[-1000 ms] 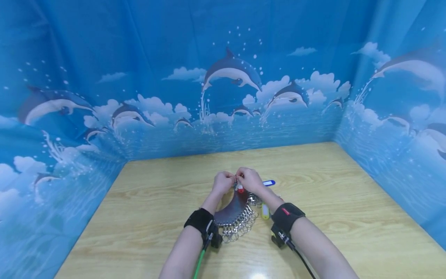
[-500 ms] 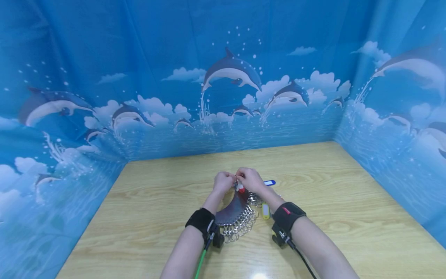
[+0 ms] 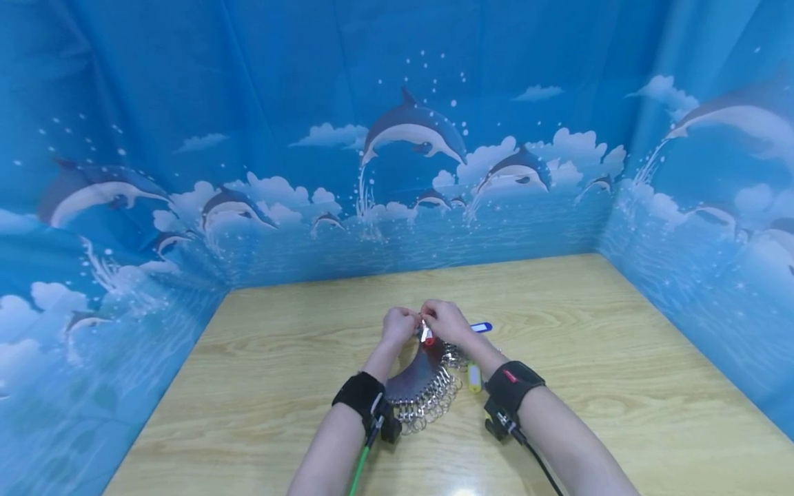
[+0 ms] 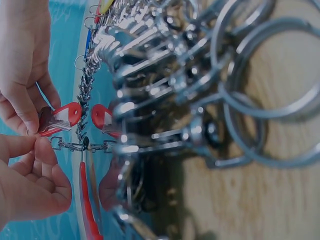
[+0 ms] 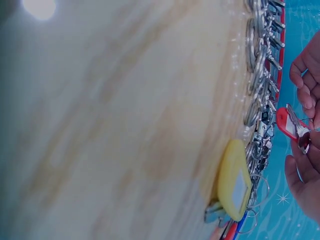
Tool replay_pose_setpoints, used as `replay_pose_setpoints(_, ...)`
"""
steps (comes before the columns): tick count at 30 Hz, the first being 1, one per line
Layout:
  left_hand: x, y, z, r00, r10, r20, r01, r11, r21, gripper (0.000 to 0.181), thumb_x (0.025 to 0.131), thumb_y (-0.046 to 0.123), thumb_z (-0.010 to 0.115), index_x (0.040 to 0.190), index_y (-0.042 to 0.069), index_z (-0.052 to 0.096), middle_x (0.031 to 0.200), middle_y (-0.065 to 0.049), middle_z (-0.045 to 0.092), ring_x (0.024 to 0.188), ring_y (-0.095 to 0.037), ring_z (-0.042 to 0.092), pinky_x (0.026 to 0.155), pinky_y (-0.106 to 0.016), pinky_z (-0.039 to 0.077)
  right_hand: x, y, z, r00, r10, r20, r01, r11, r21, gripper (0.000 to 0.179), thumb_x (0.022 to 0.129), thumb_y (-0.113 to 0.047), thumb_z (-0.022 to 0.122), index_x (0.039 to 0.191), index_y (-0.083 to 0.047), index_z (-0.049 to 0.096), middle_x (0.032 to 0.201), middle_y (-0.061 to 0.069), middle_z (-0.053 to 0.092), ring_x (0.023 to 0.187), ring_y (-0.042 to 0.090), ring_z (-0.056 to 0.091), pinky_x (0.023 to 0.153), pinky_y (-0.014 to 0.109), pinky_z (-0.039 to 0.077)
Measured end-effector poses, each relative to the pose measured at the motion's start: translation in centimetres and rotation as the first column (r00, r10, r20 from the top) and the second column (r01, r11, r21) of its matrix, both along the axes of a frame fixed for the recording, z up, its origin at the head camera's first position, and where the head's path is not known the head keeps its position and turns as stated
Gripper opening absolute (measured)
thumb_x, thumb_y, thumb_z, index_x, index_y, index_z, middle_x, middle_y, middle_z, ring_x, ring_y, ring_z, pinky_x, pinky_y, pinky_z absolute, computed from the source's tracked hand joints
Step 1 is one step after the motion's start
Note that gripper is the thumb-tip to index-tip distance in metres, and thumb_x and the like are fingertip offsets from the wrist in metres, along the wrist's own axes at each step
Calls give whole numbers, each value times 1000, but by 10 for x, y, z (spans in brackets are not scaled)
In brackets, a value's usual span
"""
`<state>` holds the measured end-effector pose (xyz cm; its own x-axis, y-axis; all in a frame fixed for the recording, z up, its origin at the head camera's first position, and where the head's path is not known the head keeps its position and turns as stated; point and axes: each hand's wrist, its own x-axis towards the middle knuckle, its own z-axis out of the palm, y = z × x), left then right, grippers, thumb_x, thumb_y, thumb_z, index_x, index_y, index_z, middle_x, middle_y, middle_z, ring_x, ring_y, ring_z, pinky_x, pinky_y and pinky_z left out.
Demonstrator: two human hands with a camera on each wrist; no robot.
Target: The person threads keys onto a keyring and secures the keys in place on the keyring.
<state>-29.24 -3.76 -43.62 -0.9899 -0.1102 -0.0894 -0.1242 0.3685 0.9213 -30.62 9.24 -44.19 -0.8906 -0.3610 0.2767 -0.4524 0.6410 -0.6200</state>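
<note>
In the head view, my left hand [image 3: 400, 324] and right hand [image 3: 445, 320] meet over the top end of a dark curved plate [image 3: 414, 379] fringed with metal swivel clasps. Between the fingertips is a thin key ring [image 5: 309, 120], mostly hidden by fingers. From it hang a red key tag [image 4: 74, 114] and a metal key [image 4: 56, 121]. My left thumb and finger pinch the ring from below in the left wrist view, next to an end clasp [image 4: 65, 144]. My right fingers pinch it from the other side.
Rings and clasps [image 3: 428, 403] fan along the plate's outer edge. A yellow key tag [image 3: 474, 377] and a blue key tag [image 3: 481, 327] lie to the right, partly by the right forearm. A dolphin-print curtain [image 3: 397, 207] borders the wooden table [image 3: 279, 358].
The red tag and key have turned slightly beneath my fingers. Both hands stay in nearly the same place, still pinching.
</note>
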Motion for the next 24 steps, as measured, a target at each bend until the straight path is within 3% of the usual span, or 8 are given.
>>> replay_pose_setpoints(6,2,0,3,1000,20,8,-20,1000,-2,12,82,3,58,84,-3,68,70,-4,57,60,-12,49,50,-20,36,0,0,2,1000,-13,28,13,1000,-15,6,89,-6,58,87,-7,64,73,0,59,59,10,50,55,26,43)
replay_pose_setpoints(15,3,1,4,999,-33,-8,32,997,-72,14,85,10,59,81,-1,67,65,-1,55,51,-10,46,44,-22,35,0,0,5,996,-86,21,87,996,-15,4,86,-7,62,82,-8,62,72,0,60,63,13,53,59,28,45)
replay_pose_setpoints(24,5,3,4,1000,-10,-3,10,996,-88,12,81,5,57,80,-1,67,69,-2,55,56,-12,46,45,-21,34,4,-1,5,999,-53,-14,53,999,7,5,87,-3,59,85,-7,62,77,2,60,64,13,51,57,27,42)
